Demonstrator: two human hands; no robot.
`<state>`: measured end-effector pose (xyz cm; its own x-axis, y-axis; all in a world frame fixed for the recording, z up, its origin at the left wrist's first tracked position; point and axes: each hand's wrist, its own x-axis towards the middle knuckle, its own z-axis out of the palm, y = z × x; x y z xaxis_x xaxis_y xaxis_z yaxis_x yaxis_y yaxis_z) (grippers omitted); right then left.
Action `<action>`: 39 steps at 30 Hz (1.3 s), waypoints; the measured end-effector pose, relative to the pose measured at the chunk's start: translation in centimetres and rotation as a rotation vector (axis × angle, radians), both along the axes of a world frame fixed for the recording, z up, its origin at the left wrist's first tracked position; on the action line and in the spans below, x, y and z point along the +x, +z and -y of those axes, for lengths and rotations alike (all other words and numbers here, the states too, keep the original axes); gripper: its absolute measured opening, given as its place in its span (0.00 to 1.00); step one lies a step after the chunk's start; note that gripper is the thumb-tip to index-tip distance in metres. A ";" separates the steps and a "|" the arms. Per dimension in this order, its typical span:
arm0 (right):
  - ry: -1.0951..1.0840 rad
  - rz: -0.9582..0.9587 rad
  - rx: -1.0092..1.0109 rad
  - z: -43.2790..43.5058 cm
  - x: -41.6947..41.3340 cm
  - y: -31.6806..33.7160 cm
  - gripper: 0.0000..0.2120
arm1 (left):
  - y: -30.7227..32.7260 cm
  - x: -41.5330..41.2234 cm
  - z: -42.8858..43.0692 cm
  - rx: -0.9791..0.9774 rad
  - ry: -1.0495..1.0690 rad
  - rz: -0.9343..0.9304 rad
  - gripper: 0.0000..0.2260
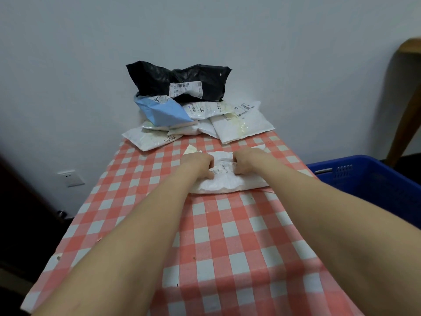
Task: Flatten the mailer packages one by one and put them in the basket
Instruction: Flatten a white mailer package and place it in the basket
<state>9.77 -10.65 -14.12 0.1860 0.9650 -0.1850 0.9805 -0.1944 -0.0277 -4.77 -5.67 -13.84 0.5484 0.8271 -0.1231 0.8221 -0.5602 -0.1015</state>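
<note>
Forearms (pixel 127 242) over checked tablecloth (pixel 227 247), left grip (pixel 199 164) and right grip (pixel 247 161) clenched on white mailer (pixel 224 181) between them.

We counted one black mailer (pixel 159 78), one blue mailer (pixel 164 111), at least five white mailers (pixel 241 130), one blue basket (pixel 369 181), one left hand (pixel 198 165), one right hand (pixel 248 161).

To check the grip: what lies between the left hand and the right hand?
Head view: the crumpled middle of the white plastic mailer, with a printed label, lies between left hand and right hand.
</note>
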 end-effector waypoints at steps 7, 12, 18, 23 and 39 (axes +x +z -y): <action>0.052 0.018 0.028 -0.2 -0.1 -0.7 0.11 | -0.5 0.5 0.2 0.121 -0.093 -0.059 0.01; -0.061 -0.182 0.096 0.6 0.7 -0.5 0.19 | -0.5 -0.9 0.3 -0.013 0.008 0.133 0.15; -0.051 -0.244 0.285 3.2 0.9 1.6 0.21 | 1.4 -2.8 1.3 0.049 0.003 0.275 0.17; -0.018 -0.195 0.075 4.8 -0.5 1.1 0.25 | 1.1 -2.6 2.8 -0.044 -0.009 0.106 0.18; 0.066 -0.057 0.018 4.3 -0.4 -0.8 0.09 | -0.9 -2.0 3.2 0.090 -0.094 0.008 0.08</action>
